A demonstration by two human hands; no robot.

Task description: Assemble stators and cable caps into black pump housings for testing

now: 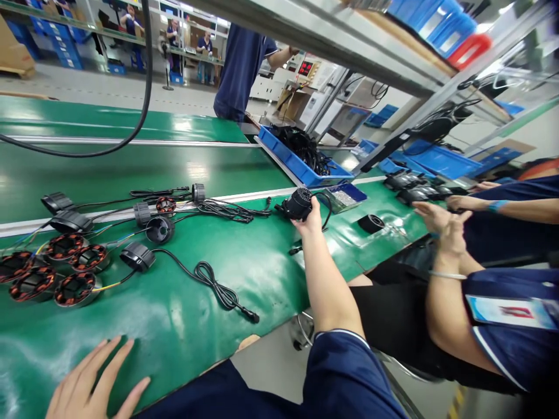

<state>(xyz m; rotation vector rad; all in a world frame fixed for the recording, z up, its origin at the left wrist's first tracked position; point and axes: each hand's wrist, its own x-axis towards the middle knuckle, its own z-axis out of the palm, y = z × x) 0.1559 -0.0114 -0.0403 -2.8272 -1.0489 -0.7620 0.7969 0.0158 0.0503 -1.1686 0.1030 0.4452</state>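
My right hand (311, 216) reaches far out over the green bench and is closed round a black round motor housing (297, 203) with a black cable trailing from it. My left hand (94, 384) lies flat on the green mat (183, 326) near the front edge, fingers spread and holding nothing. Left of it sit several copper-wound stators (52, 273). Black housings with coiled cables (209, 279) lie between the two hands.
A blue bin of black cables (301, 157) stands beyond my right hand, a small blue tray (347, 196) beside it. A seated co-worker's arms (445, 233) work at the right. Another person stands at the far side (240, 58). A thick black hose (131, 128) hangs overhead.
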